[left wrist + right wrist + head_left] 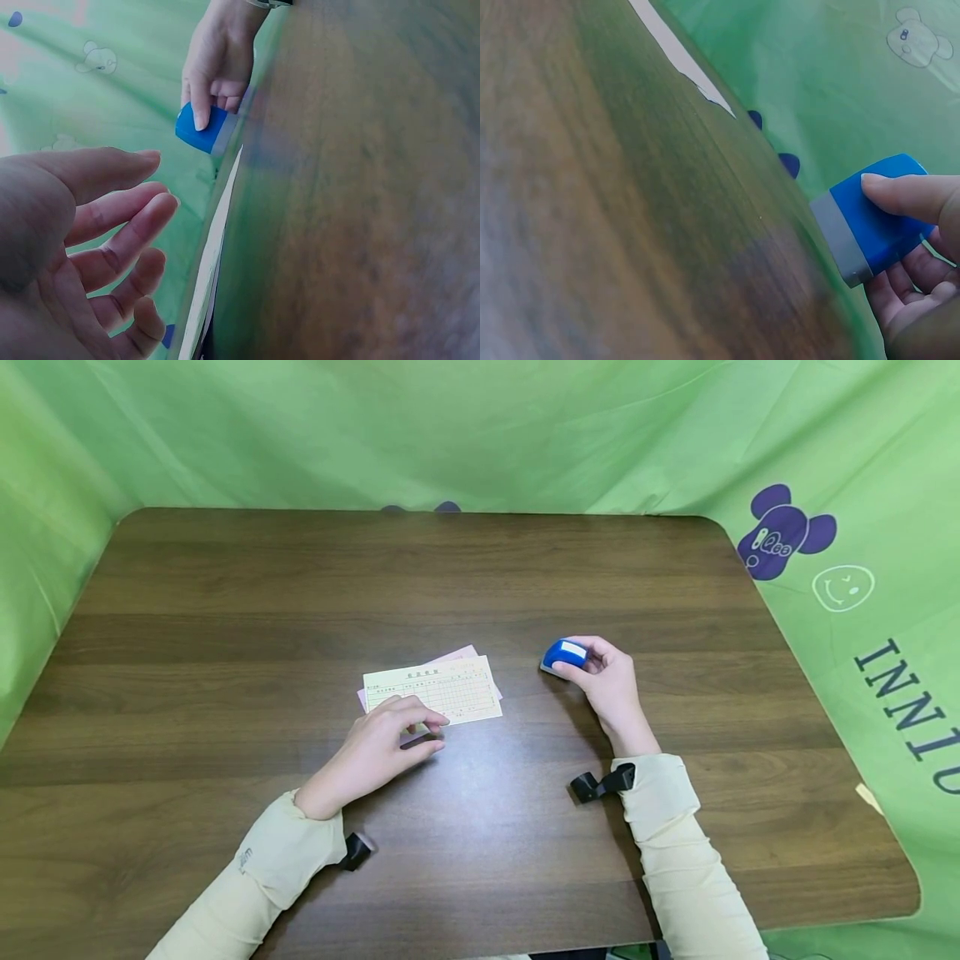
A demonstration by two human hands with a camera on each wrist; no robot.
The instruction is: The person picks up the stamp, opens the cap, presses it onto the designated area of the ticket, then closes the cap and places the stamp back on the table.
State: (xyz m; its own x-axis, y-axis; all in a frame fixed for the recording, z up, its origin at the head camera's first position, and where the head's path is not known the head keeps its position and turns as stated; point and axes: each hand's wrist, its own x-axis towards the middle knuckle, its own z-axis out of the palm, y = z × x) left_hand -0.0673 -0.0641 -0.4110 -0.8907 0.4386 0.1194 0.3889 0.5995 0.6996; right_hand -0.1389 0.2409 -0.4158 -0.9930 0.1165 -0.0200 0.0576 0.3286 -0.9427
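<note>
My right hand (611, 681) grips a blue stamp (565, 654) between thumb and fingers, just right of the papers. The stamp has a white label on top and, in the right wrist view, a grey base (840, 238). A pale yellow printed slip (457, 689) with a ruled grid lies over a pink sheet (467, 652), whose corners stick out. Over the slip's lower left part is my left hand (386, 735), its fingers loosely bent with nothing between them. That hand hides the slip's lower left corner. In the left wrist view the thumb stands apart from the fingers.
The papers lie near the middle of a brown wooden table (247, 577). A green curtain (450, 435) with purple and white prints hangs around its far side and both ends. Black wrist cameras sit on both cream sleeves (663, 806).
</note>
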